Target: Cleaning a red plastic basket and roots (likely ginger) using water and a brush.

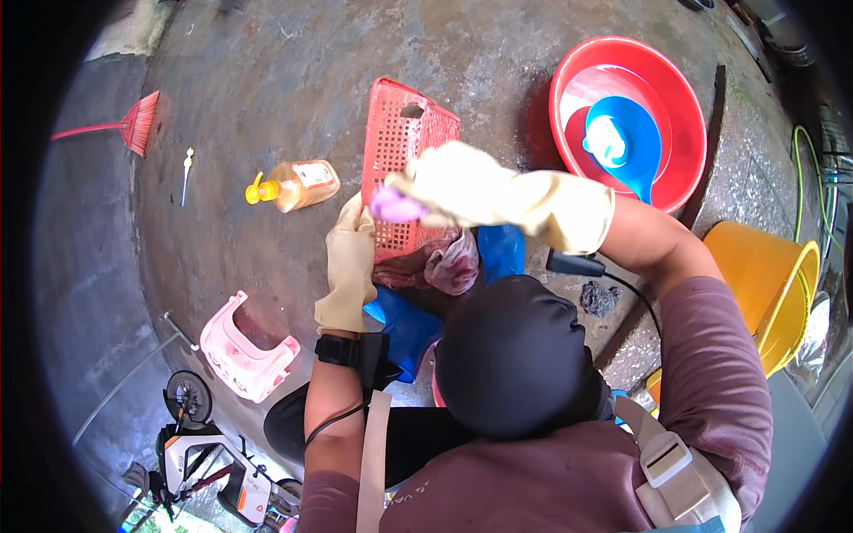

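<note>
In the head view, a red perforated plastic basket (390,133) is held up on its side. My left hand (350,246), in a cream rubber glove, grips its near left edge. My right hand (460,186), gloved the same way and blurred, is closed around a soft purple thing (398,204), perhaps a sponge, over the basket's face. Whether the purple thing touches the mesh I cannot tell. Below the basket's lower end lies a wet, stained cloth (453,263). Blue rubber boots (413,330) show beneath it, partly hidden by a black-capped head (513,360).
A red basin (563,80) holding a blue dipper (640,133) stands right. A yellow bucket (753,266) lies tilted near a low ledge (740,146). Leftward are a pump bottle (296,186), a pink plastic stool (233,353) and a broom (138,125). A scouring pad (600,298) rests on the floor.
</note>
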The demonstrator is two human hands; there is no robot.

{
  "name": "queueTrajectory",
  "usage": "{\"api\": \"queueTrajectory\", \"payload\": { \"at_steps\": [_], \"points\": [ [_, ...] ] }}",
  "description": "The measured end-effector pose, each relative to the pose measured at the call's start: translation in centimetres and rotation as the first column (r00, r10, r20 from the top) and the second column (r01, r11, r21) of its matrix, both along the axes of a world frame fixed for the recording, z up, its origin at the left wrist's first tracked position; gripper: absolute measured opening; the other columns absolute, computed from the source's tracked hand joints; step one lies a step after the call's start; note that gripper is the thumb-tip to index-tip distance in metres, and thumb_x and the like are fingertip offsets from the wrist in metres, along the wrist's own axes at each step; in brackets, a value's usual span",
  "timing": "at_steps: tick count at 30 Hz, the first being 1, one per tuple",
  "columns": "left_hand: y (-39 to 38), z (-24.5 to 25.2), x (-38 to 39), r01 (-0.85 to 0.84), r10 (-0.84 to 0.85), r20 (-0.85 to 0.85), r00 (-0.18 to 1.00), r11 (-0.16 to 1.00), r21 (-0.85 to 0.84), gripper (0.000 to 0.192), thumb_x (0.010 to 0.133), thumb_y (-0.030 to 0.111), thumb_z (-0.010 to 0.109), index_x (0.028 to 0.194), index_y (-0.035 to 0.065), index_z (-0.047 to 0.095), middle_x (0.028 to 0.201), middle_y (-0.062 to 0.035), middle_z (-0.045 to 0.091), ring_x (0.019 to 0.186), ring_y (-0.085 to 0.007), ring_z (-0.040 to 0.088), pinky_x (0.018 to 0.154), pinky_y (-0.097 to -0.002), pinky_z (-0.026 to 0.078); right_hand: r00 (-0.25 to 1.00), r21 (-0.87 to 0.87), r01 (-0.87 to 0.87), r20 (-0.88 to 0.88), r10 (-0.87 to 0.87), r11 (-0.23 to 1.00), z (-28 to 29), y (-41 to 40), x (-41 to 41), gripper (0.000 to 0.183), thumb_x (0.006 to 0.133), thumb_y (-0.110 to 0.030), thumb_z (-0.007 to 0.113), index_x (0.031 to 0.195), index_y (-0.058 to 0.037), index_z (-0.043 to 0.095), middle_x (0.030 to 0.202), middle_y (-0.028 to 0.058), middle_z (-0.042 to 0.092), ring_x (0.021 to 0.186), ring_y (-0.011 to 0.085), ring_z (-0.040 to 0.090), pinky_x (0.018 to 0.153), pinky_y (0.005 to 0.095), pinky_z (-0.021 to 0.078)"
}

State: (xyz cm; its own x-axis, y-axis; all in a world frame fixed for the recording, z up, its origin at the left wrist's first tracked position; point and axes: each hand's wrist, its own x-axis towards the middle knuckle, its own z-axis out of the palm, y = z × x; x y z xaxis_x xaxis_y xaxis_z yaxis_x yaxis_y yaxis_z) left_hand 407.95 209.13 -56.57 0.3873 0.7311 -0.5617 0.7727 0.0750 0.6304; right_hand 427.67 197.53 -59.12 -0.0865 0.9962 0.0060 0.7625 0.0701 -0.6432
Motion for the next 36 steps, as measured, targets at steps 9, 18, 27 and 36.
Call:
{"api": "queueTrajectory", "payload": {
  "at_steps": [9, 18, 27, 36],
  "points": [
    [2.4, -1.7, -0.3, 0.137, -0.138, -0.022, 0.99, 0.99, -0.026, 0.036, 0.106, 0.016, 0.054, 0.141, 0.01, 0.061, 0.116, -0.0073, 0.073, 0.099, -0.0115, 0.067, 0.089, -0.0314, 0.054, 0.414, -0.413, 0.546, -0.624, -0.663, 0.729, -1.5, 2.9, 9.4, 0.046, 0.085, -0.033, 0.087, 0.115, -0.0035, 0.07, 0.087, 0.005, 0.071, 0.075, 0.0108, 0.065, 0.064, 0.0284, 0.0517],
    [6.3, -3.1, 7.4, 0.045, 0.193, 0.491, 0.849, 0.901, -0.432, 0.03, 0.104, 0.013, 0.06, 0.132, 0.0005, 0.06, 0.114, -0.0061, 0.073, 0.097, -0.013, 0.07, 0.088, -0.031, 0.057, 0.338, -0.344, 0.333, -0.826, -0.452, 0.878, -2.2, 1.7, 4.8, 0.043, 0.086, -0.026, 0.086, 0.118, -0.0049, 0.068, 0.087, 0.0007, 0.07, 0.072, 0.0084, 0.061, 0.059, 0.0266, 0.0477],
    [5.6, 1.1, 7.6, 0.022, 0.175, 0.704, 0.688, 0.965, -0.261, 0.029, 0.104, 0.019, 0.063, 0.126, -0.0007, 0.06, 0.109, -0.0094, 0.072, 0.094, -0.0172, 0.07, 0.088, -0.0339, 0.057, 0.375, -0.131, 0.587, -0.83, -0.412, 0.799, -0.1, -1.0, 6.2, 0.032, 0.094, -0.018, 0.076, 0.122, -0.004, 0.068, 0.073, 0.0025, 0.065, 0.056, 0.0094, 0.057, 0.05, 0.0268, 0.0442],
    [4.3, 0.6, 5.8, 0.059, 0.128, 0.85, 0.511, 0.981, -0.183, 0.032, 0.107, 0.019, 0.059, 0.132, -0.001, 0.056, 0.121, -0.0116, 0.069, 0.109, -0.0195, 0.067, 0.1, -0.0368, 0.053, 0.666, 0.012, 0.512, -0.638, -0.388, 0.859, 2.4, -1.3, 8.0, 0.045, 0.086, -0.022, 0.08, 0.12, 0.0032, 0.065, 0.109, 0.0241, 0.071, 0.096, 0.035, 0.071, 0.083, 0.0401, 0.0557]
  ]
}}
